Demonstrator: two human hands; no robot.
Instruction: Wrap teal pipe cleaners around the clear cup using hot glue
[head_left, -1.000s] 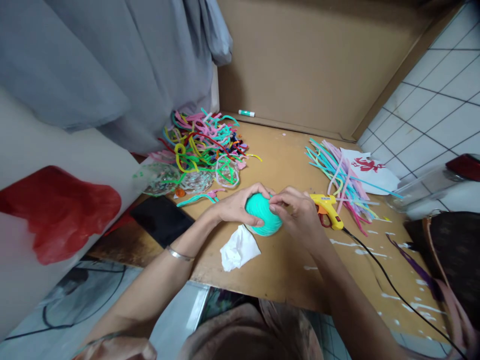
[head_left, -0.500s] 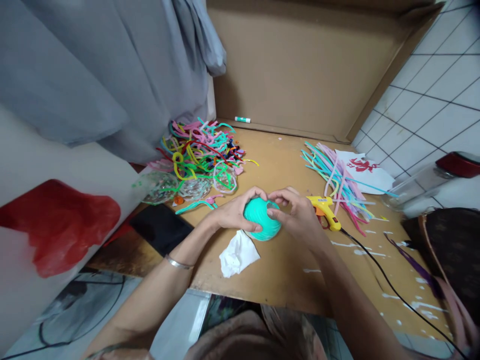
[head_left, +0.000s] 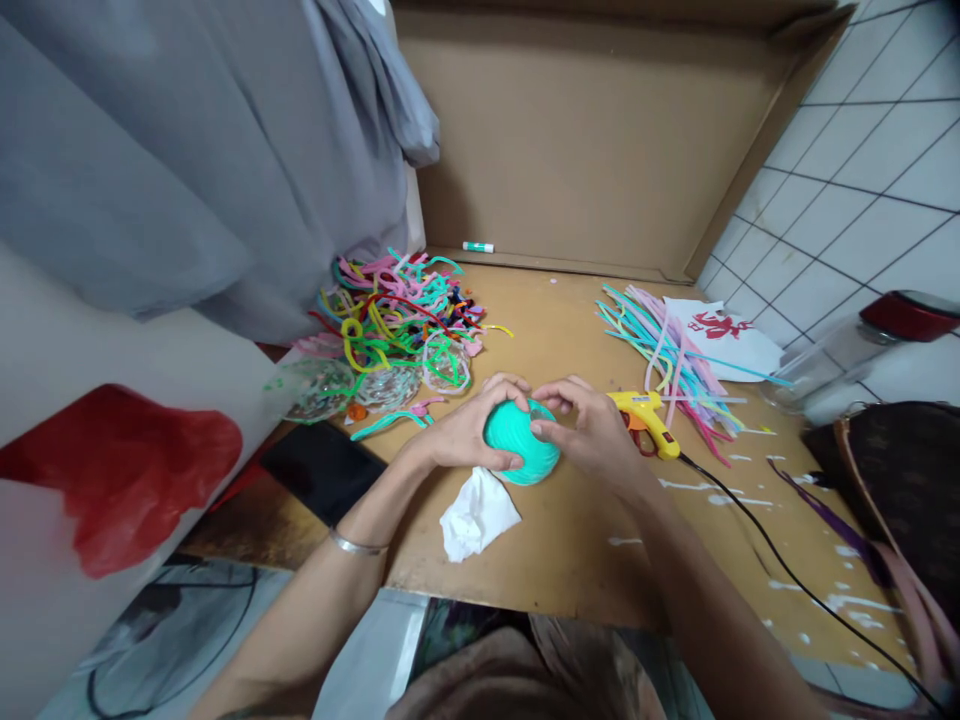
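Note:
A turquoise ball (head_left: 520,440) with ridges running round it, seemingly wound from fuzzy pipe cleaners, is held just above the table's front half. My left hand (head_left: 474,425) wraps its left side, thumb low on the front and fingers over the top. At the upper right, the thumb and bent fingers of my right hand (head_left: 581,425) close on the ball's edge; what lies between the fingertips is hidden. A crumpled white tissue (head_left: 478,515) lies just below the ball. Right of my right hand rests a yellow hot glue gun (head_left: 646,420).
Tangled colourful pipe cleaners (head_left: 394,320) are heaped at the left, near a black flat object (head_left: 322,472). Straight pipe cleaners (head_left: 667,345) lie at the right by a clear bottle (head_left: 832,350). The glue gun's black cord (head_left: 757,535) crosses the right side. A glue stick (head_left: 478,247) lies at the back.
The ball has turned slightly in my hands, so its top opening shows less. Both hands keep nearly the same hold. The view has shifted a little.

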